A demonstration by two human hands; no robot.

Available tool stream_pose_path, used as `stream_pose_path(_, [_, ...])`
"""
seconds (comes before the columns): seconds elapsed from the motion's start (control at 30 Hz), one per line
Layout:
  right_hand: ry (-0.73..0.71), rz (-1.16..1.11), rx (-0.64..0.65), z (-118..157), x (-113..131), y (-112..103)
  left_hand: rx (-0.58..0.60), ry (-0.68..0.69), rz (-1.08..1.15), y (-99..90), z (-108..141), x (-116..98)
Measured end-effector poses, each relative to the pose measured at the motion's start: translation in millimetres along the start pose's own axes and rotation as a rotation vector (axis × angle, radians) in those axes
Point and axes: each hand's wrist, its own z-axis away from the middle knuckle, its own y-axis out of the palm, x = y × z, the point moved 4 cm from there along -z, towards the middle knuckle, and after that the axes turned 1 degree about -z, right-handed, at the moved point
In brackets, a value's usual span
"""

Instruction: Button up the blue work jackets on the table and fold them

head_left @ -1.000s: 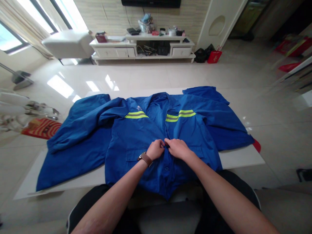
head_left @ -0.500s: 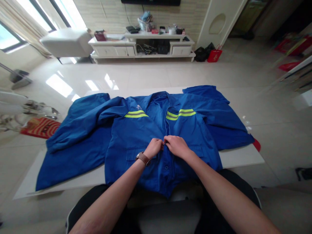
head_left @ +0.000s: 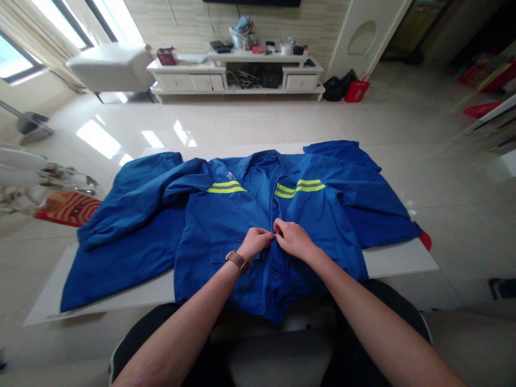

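A blue work jacket [head_left: 226,220] with yellow-green and grey reflective stripes lies spread front side up, its collar away from me. My left hand [head_left: 257,242], with a watch [head_left: 237,260] on the wrist, pinches the front edge of the jacket. Against it, my right hand [head_left: 293,236] is closed on the other side of the same opening, fingertips meeting the left ones. Whatever button sits between the fingertips is hidden. Below the hands a fastened-looking button [head_left: 276,274] shows on the front strip. The lower part of the jacket hangs over the near table edge.
Under the jacket is a white table [head_left: 397,262]. More blue cloth [head_left: 121,274] lies beneath the sleeves on both sides. A red patterned bag [head_left: 68,209] stands at the left. Across the tiled floor are a white TV cabinet [head_left: 189,81], a grey bench [head_left: 108,67] and a red bag [head_left: 357,91].
The right hand's fingers have shifted slightly and its index finger has lifted a little. Both hands stay at the same place on the jacket's front opening.
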Motion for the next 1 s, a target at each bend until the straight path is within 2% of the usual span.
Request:
stream_pose_path(0.37, [-0.052, -0.076, 0.016, -1.4, 0.5, 1.3, -0.039, 0.013, 0.032, 2.7, -5.8, 5.6])
stream_pose_path(0.6, [-0.083, -0.127, -0.005, -1.4, -0.3, 1.9, -0.03, 0.0, 0.138, 3.6, -4.9, 3.1])
stream_pose_path(0.8, [-0.098, -0.17, -0.008, -2.9, -0.9, 2.1, -0.047, -0.037, 0.127, 3.3, -4.2, 2.5])
stream_pose_path(1.0, [-0.125, -0.225, -0.046, -2.9, -2.2, 2.5, -0.021, 0.002, 0.06, 2.7, -3.5, 0.2])
